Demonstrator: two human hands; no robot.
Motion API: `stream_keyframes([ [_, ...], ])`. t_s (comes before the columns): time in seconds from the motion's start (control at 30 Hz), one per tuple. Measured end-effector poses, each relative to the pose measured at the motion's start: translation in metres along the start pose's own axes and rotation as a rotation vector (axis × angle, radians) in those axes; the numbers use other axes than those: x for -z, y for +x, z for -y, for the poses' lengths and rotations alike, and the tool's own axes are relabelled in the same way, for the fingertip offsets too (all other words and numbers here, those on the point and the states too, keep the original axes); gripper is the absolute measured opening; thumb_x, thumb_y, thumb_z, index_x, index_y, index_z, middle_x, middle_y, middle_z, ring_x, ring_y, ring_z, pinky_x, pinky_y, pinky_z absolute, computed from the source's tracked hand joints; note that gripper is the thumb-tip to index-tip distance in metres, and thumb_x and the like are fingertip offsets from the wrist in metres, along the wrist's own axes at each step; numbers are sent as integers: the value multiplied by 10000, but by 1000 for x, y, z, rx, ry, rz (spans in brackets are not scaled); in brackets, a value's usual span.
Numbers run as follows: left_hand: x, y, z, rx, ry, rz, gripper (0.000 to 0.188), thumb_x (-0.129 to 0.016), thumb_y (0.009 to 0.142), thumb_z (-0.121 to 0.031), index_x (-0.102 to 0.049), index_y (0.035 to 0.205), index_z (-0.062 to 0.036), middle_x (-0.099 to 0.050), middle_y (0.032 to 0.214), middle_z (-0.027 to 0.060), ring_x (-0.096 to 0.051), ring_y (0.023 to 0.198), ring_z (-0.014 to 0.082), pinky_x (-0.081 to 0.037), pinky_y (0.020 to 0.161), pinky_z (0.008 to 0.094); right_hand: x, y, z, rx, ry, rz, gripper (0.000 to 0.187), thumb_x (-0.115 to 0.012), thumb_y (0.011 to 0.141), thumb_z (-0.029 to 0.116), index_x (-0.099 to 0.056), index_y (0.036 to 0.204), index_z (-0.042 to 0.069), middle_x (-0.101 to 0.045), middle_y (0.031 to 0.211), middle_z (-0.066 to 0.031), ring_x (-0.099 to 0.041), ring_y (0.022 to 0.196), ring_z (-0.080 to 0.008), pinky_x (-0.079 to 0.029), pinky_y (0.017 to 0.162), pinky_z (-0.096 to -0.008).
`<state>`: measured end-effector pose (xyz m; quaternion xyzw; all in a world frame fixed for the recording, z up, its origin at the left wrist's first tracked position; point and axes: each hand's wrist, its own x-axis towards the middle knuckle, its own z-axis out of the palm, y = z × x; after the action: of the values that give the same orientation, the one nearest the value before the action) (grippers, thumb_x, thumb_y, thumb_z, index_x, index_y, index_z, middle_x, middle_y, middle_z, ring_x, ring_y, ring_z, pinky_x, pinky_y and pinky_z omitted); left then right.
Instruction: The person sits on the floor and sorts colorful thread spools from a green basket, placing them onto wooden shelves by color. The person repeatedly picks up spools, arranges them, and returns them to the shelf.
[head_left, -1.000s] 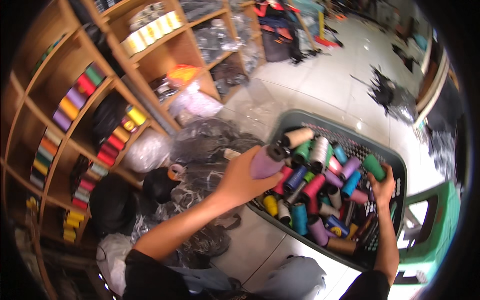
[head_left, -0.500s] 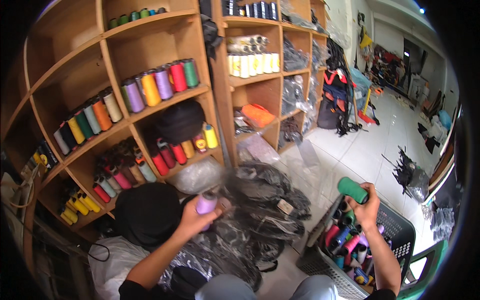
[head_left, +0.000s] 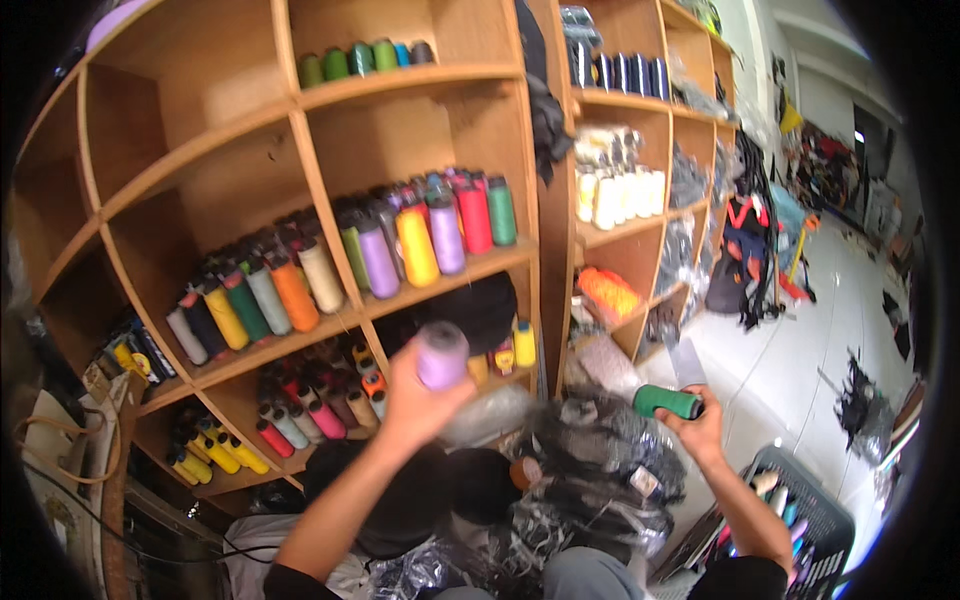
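Note:
My left hand [head_left: 418,408] is closed round a lilac thread spool [head_left: 442,357], raised in front of the lower shelves and slightly blurred. Over the dark plastic bundles at the right, my right hand [head_left: 697,430] grips a green thread spool [head_left: 668,402] that lies nearly level, its black end toward the fingers. Beyond my left hand, a shelf compartment holds several upright spools, among them a yellow spool [head_left: 416,247], a red spool [head_left: 474,217] and a green spool [head_left: 501,212] at its right end.
Wooden shelving [head_left: 300,190] with more spools fills the left and middle. Black plastic-wrapped bundles [head_left: 590,490] lie on the floor before my knees. A grey crate [head_left: 825,500] of mixed spools stands at lower right. A cable [head_left: 110,525] runs along the lower left.
The view has turned left, toward the shelves. My left hand has lifted the lilac spool nearer them. My right hand has brought the green spool away from above the crate.

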<state>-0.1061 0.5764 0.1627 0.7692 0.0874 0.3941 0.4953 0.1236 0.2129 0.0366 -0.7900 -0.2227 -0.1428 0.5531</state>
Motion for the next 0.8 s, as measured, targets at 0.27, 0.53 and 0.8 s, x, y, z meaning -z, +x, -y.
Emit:
stream_keyframes([
  [0.27, 93, 234, -172, -752, 873, -304, 577, -784, 639, -256, -717, 1164, -27, -590, 1390, 224, -453, 1395, 450, -309, 1214, 520, -23, 53, 96, 18, 94, 55, 620, -986, 641, 287, -613, 1059, 23, -678, 873, -99, -647, 820, -196, -539, 766, -345],
  [0.53, 87, 277, -172, -446, 968, -308, 531, -801, 613, -297, -746, 1071, -35, -707, 1113, 223, -611, 1133, 391, -394, 1096, 475, -53, 48, 119, 74, 113, 109, 769, -1015, 592, 358, -587, 1130, 12, -695, 953, -127, -683, 898, -228, -550, 810, -365],
  [0.8, 84, 283, -149, -708, 843, -452, 470, -786, 609, -264, -718, 998, -9, -705, 1004, 195, -606, 1004, 377, -416, 1002, 462, -84, 129, 227, 315, 413, 124, 621, -928, 761, 168, -556, 1226, -7, -697, 1113, -111, -692, 1019, -181, -564, 867, -323],
])
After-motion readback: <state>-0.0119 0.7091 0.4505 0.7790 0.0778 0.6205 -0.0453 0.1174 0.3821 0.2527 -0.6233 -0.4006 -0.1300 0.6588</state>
